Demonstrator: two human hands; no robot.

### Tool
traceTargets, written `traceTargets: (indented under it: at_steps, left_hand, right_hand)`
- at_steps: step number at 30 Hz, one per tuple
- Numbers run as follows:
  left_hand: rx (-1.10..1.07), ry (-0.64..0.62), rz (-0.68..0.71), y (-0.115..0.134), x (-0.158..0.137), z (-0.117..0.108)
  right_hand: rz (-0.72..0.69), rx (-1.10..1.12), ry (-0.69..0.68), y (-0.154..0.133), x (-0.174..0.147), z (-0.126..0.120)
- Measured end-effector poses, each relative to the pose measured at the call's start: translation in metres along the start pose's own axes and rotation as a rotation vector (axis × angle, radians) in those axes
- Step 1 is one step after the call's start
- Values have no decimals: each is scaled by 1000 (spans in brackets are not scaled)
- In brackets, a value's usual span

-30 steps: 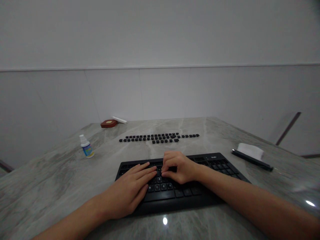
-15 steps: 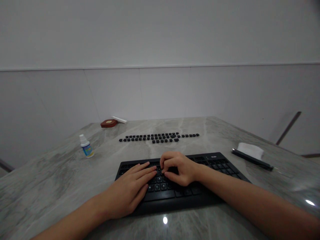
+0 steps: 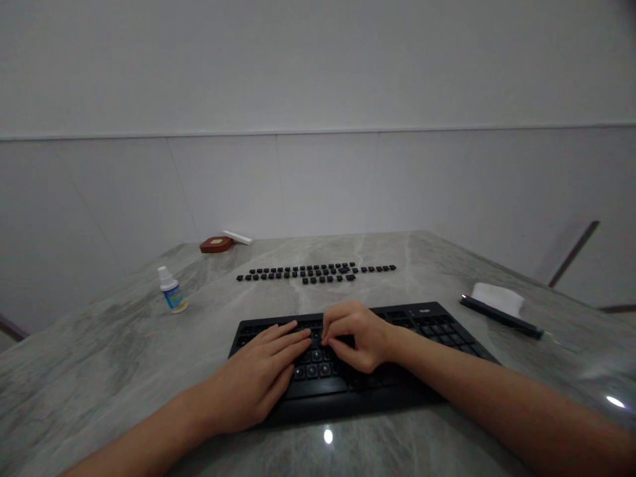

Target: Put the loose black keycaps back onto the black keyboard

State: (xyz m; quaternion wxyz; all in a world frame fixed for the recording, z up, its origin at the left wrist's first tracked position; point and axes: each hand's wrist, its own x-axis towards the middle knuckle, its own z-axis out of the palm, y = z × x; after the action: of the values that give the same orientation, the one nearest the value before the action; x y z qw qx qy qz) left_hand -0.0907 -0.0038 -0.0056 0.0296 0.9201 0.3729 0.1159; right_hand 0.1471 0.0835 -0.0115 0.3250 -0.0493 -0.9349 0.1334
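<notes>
A black keyboard (image 3: 318, 386) lies in front of me, with several bare key positions showing round switch tops near its middle. My left hand (image 3: 258, 377) rests flat across its left part, fingers stretched out over the keys. Above the middle of the keyboard, my right hand (image 3: 358, 336) is bent into a pinch, thumb and index tips close together at the keys. Whatever sits between those tips is too small to make out. Beyond the keyboard, loose black keycaps (image 3: 309, 271) are laid out in rows on the table.
On the left of the marbled table (image 3: 124, 351) stands a small white spray bottle (image 3: 173, 295). A brown case (image 3: 216, 245) and a white strip (image 3: 237, 237) lie at the back left. At right are a black bar-shaped tool (image 3: 501, 317) and a white cloth (image 3: 498, 299).
My right hand's fingers have shifted slightly to the right and drawn closer together over the keys. The left hand stays where it was.
</notes>
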Motion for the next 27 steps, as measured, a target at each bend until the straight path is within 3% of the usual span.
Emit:
traceTargets:
  at_steps: [12, 17, 19, 23, 27]
  left_hand:
    - [0, 29, -20, 4, 4, 1]
    - [-8, -32, -46, 9, 4, 0]
    - [-8, -69, -41, 8, 2, -1]
    - [8, -79, -43, 6, -3, -2]
    - [10, -47, -59, 5, -5, 1]
  right_hand:
    - [72, -162, -272, -16, 7, -12]
    - [170, -115, -264, -18, 2, -16]
    - [334, -160, -262, -12, 0, -21]
    - [1005, -594, -199, 10, -7, -41]
    - [1348, -697, -187, 31, -26, -63]
